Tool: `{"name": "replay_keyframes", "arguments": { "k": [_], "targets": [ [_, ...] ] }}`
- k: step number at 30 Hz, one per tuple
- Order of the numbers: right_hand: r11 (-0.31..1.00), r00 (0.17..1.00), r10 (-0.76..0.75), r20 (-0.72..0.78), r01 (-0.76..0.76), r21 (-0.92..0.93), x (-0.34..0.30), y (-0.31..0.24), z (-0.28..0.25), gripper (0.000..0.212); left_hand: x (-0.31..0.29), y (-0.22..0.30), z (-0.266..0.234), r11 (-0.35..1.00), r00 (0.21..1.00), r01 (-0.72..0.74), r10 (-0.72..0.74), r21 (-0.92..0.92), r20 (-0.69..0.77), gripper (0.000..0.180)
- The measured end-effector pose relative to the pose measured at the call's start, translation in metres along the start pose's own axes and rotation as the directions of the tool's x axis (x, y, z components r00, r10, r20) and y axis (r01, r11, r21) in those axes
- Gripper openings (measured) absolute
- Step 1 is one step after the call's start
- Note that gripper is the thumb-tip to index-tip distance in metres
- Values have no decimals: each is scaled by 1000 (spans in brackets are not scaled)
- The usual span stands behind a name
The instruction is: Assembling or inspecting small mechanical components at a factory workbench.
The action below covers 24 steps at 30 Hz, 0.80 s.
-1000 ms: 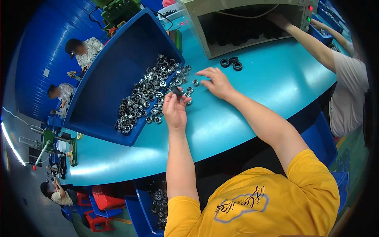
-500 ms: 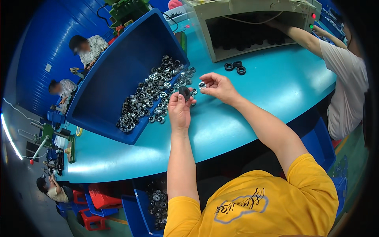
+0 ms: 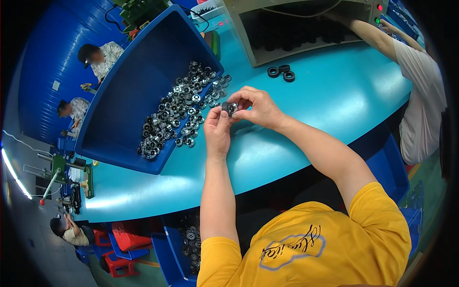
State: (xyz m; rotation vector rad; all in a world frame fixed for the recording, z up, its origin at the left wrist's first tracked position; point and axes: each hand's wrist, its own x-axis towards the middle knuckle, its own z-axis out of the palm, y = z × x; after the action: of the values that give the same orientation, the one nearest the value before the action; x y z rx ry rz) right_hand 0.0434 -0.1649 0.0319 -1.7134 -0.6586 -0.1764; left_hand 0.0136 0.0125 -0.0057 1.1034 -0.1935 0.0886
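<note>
While both hands meet – left hand (image 3: 217,129) | right hand (image 3: 258,107) – grips pinch one small metal ring (image 3: 230,108) between fingertips

Person in a yellow T-shirt, both arms bare

The T-shirt (image 3: 311,239) is bright yellow with short sleeves that end above the elbows, leaving both forearms uncovered down to the left hand (image 3: 217,131) and right hand (image 3: 258,109). On the chest sits a dark handwritten-style print ringed by a pale blue outline. No gloves, and seemingly no watch or rings, though the fingers are too small to be sure.
</note>
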Motion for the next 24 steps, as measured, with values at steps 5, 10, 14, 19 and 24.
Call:
{"name": "replay_keyframes", "arguments": {
  "k": [5, 10, 14, 19, 24],
  "targets": [
    [990, 1000, 16, -25, -13, 143, 0, 0, 0, 29, 0, 4, 4, 997, 1000, 25, -25, -79, -8, 22],
    [933, 996, 90, 16, -90, 350, 0, 3, -1, 29, 0, 7, 7, 992, 999, 34, -35, -124, -5, 35],
    [818, 973, 217, 82, -227, 529, 3, 7, 0, 30, -1, 8, 3, 986, 999, 32, -31, -163, 6, 37],
    [948, 990, 127, 64, -140, 285, 2, 10, 1, 28, -1, 9, 9, 991, 999, 51, -51, -122, 4, 39],
    [985, 998, 58, -12, -55, 163, 0, 10, 4, 26, -1, 6, 6, 993, 998, 54, -51, -108, 30, 40]
  ]
}}
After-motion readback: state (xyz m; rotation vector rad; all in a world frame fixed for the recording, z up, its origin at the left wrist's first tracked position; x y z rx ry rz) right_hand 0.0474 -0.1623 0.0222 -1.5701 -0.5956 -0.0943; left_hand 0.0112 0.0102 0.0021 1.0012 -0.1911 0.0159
